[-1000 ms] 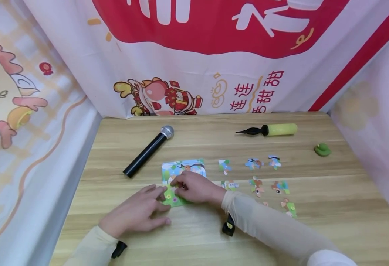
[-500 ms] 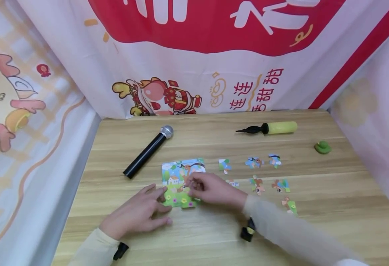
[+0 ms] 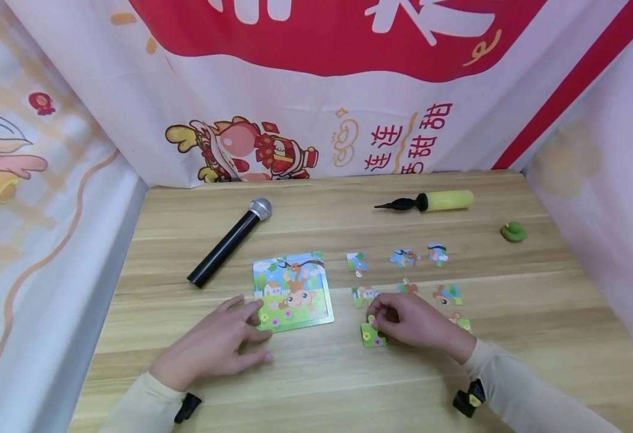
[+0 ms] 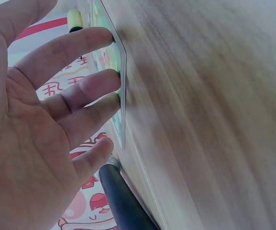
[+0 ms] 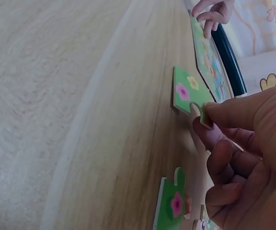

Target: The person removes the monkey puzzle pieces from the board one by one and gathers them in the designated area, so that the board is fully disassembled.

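Note:
Between thumb and index finger, my right hand [image 3: 411,319] pinches a green jigsaw puzzle piece [image 3: 373,335] with a yellow and a pink flower. The right wrist view shows this piece [image 5: 188,88] close over the wood, its knob at the fingertips. A square puzzle board [image 3: 293,291] with a monkey picture lies left of it, a green border showing at its right and lower edges. My left hand [image 3: 213,337] has its fingers spread, fingertips at the board's left and lower edge. In the left wrist view those fingers [image 4: 87,91] meet the board's rim.
Several loose pieces [image 3: 357,263] lie in rough rows right of the board, some partly hidden by the right hand. A black microphone [image 3: 230,243] lies back left. Behind are a yellow-and-black hand pump [image 3: 430,202] and a small green duck-like toy [image 3: 514,231].
The right hand has moved from over the board to the right, carrying the green flowered piece from the board's lower edge to beside the loose pieces. The left hand stays at the board.

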